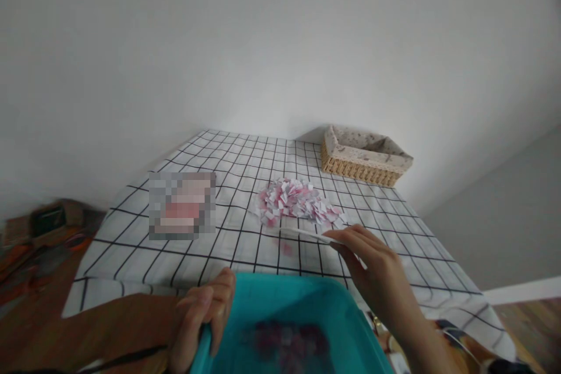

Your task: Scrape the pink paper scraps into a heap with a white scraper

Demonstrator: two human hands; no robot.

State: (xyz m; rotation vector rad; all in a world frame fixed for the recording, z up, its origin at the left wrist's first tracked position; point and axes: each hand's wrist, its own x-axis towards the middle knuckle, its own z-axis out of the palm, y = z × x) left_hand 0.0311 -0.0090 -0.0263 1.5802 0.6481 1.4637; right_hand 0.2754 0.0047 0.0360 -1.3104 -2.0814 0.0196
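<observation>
My left hand (205, 310) is closed over the left rim of a teal bin (284, 286), which stands at the table's near edge. Blurred dark pink bits (289, 345) lie inside the bin. Between the fingers of my right hand (368, 263) is a thin white flat piece (302, 235), held low over the checked cloth. Just beyond its tip lies a heap of small white and pink paper scraps (293, 200). A few blurred pink bits (287, 247) are on the cloth between the heap and the bin.
A wicker basket (363, 160) with a patterned lining stands at the back right of the checked tablecloth (254, 155), near the wall. A pixelated patch (184, 204) covers a flat item at the left. Blurred items (48, 222) lie below, beyond the table's left edge.
</observation>
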